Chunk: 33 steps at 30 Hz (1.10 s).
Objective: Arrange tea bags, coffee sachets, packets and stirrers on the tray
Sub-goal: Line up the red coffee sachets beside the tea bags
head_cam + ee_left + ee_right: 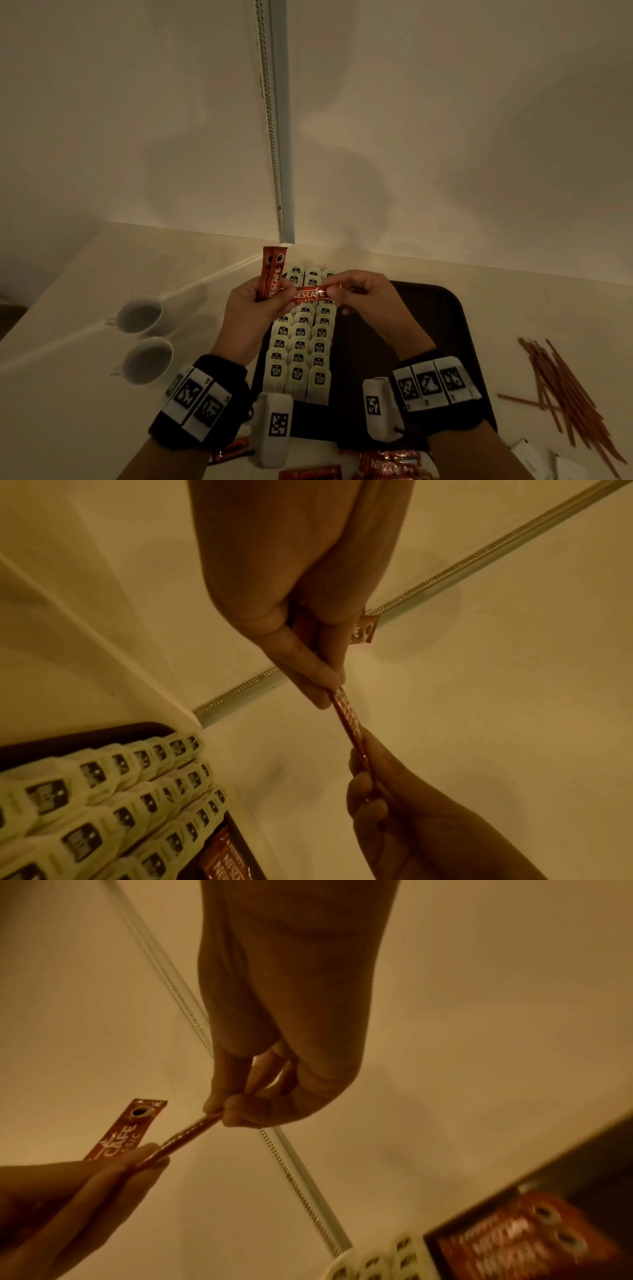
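Only the right wrist view shows coffee sachets [520, 1240] lying on the tray [428, 308], at 3 o'clock of the three tea bag rows [301, 346]. Both the left hand [253, 305] and the right hand [363, 294] pinch one sachet [310, 295] above them; the left hand also grips upright sachets [272, 270].

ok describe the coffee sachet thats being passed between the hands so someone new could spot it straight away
Start at the dark tray with its rows of pale tea bags. Above their far end, the left hand and right hand meet over a red Nescafe Classic sachet. It is the one lying crosswise, pinched at both ends; the upright sachets in the left hand stand on end.
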Each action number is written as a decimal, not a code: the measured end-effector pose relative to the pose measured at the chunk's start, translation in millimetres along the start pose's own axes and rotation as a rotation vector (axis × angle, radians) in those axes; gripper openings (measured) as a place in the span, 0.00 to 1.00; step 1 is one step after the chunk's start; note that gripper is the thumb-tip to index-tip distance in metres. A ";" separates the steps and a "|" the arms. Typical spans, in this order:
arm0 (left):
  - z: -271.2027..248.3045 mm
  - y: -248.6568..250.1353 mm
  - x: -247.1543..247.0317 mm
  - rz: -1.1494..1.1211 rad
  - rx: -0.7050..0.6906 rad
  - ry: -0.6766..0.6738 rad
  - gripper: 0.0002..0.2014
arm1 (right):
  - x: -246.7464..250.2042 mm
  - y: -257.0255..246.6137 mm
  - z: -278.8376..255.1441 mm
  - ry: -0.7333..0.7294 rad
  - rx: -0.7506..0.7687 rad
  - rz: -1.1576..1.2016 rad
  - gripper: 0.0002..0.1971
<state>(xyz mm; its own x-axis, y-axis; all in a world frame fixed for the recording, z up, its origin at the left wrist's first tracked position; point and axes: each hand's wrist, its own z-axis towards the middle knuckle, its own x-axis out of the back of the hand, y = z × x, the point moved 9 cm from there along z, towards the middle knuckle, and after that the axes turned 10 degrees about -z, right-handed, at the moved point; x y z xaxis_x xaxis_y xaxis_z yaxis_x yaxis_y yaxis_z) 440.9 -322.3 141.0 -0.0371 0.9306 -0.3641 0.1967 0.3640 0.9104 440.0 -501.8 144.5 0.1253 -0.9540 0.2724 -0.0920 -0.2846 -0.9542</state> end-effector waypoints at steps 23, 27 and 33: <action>0.1 -38.3 25.4 -0.276 0.300 0.094 0.11 | 81.0 175.6 28.3 0.256 -0.413 -0.443 0.09; 1.4 -38.7 26.4 -0.277 0.300 0.100 0.11 | 84.7 178.8 32.4 0.350 -0.427 -0.464 0.08; 2.3 -40.5 26.5 -0.239 0.305 0.104 0.11 | 86.2 182.5 46.1 0.379 -0.405 -0.506 0.09</action>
<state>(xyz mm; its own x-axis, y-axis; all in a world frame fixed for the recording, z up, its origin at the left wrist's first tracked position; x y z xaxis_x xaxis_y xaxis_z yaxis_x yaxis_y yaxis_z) 434.2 -312.5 94.0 -0.2128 0.8256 -0.5226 0.4519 0.5574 0.6965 479.5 -631.6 -11.8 -0.0930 -0.6439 0.7594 -0.4787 -0.6399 -0.6011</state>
